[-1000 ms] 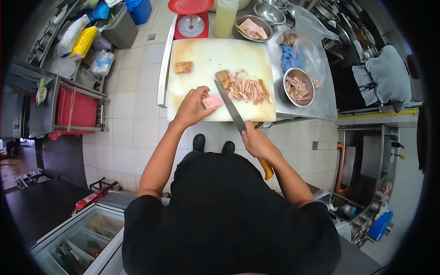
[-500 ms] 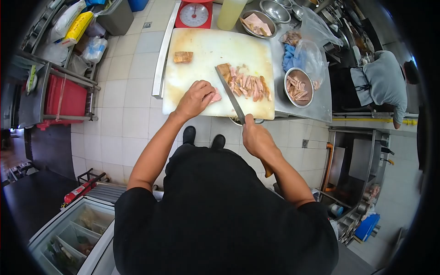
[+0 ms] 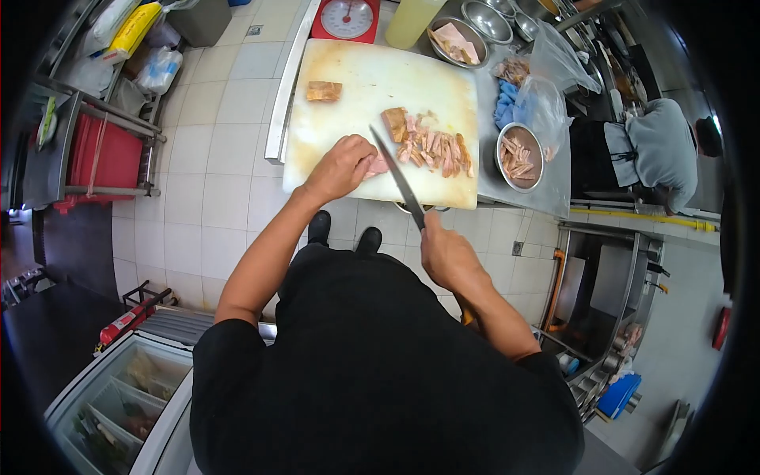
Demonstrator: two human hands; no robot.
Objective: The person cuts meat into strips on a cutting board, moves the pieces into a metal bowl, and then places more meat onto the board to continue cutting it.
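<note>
A long knife [image 3: 400,172] is gripped in my right hand [image 3: 447,249] near the front edge of the white cutting board [image 3: 332,59]. Its blade points up and left over the board. My left hand [image 3: 344,165], fingers bent together, presses on a pink piece of meat [image 3: 378,165], partly hidden beneath it, just left of the blade. Sliced meat strips [image 3: 443,150] lie to the right of the blade, beside a brown-skinned chunk [image 3: 394,123]. Another brown chunk [image 3: 324,91] rests alone at the board's upper left.
Right of the board, a metal bowl [image 3: 541,170] holds meat strips. Behind stand a red scale [image 3: 346,20], a bottle of yellowish liquid [image 3: 409,24] and another bowl with meat [image 3: 480,54]. A person in grey [image 3: 661,142] bends over at the right.
The view has shifted slightly. The knife's tip has moved a little left and away from the brown chunk; my left hand still rests on the pink meat.
</note>
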